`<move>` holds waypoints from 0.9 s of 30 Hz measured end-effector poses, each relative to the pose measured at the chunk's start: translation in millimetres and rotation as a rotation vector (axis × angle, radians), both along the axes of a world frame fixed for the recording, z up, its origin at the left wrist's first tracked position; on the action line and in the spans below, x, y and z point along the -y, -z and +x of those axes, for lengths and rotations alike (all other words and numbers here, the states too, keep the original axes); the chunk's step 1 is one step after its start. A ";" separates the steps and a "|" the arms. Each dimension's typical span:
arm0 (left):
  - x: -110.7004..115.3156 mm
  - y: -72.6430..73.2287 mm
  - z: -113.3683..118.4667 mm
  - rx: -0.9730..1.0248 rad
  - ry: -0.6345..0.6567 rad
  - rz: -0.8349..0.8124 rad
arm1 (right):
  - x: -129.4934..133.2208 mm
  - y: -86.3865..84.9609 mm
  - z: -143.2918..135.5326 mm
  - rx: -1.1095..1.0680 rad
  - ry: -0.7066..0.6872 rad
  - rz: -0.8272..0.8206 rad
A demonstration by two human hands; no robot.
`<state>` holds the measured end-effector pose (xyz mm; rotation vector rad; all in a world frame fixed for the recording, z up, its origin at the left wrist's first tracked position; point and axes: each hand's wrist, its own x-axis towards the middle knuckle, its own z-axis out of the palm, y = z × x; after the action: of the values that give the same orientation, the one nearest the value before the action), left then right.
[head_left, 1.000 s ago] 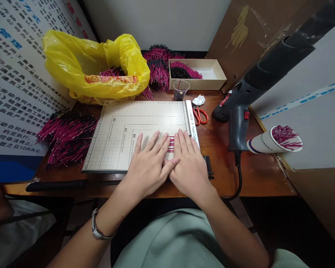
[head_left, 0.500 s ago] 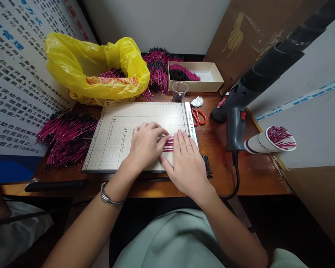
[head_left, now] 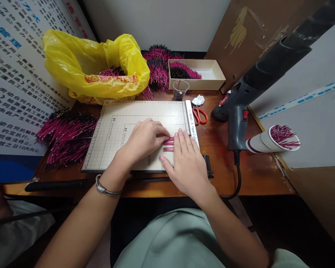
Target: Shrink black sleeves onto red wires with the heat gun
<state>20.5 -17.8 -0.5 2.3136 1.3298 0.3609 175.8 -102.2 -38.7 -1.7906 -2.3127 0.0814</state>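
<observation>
Several short magenta wires [head_left: 169, 149] lie side by side across a paper cutter board [head_left: 115, 145] marked with a grid and paper sizes. My right hand [head_left: 188, 160] rests flat over them, fingers stretched out and pressing them to the board, so their right parts are hidden. My left hand [head_left: 147, 139] is closed in a pinch, thumb and forefinger at the left end of the uppermost wire. Its curled fingers partly hide what they grip. The white ruler strip [head_left: 192, 123] of the cutter runs just beyond my right fingertips.
Bundled magenta wires [head_left: 67, 137] lie left, beside a yellow plastic bag [head_left: 100, 87]. Behind stand a clear cup [head_left: 180, 91] and a cardboard tray [head_left: 206, 85]. Red-handled scissors [head_left: 200, 116], a heat gun [head_left: 238, 123] and a wire-filled paper cup [head_left: 258, 143] are at right.
My left hand has shifted slightly left and up, baring the left ends of the wires. My right hand stays flat in place. The view has moved a little.
</observation>
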 end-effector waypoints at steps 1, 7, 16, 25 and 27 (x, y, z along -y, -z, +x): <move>-0.3 -0.3 0.7 -0.024 0.009 0.012 | 0.0 0.0 0.0 -0.001 0.000 0.002; 2.1 -0.8 3.7 -0.092 -0.005 0.060 | -0.4 0.4 -0.3 -0.005 0.002 0.005; 10.6 0.2 0.5 -0.047 -0.018 0.061 | 0.1 -0.3 -1.4 -0.010 0.012 -0.002; 12.6 1.7 2.2 -0.040 -0.059 0.078 | -0.5 0.5 -1.2 -0.014 0.007 -0.007; 12.3 1.3 2.6 -0.052 -0.065 0.087 | -0.4 0.6 -1.1 -0.011 0.005 -0.006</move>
<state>23.1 -30.1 -1.8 2.3697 1.4436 0.3887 174.7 -101.8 -39.3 -1.7944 -2.3024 0.0969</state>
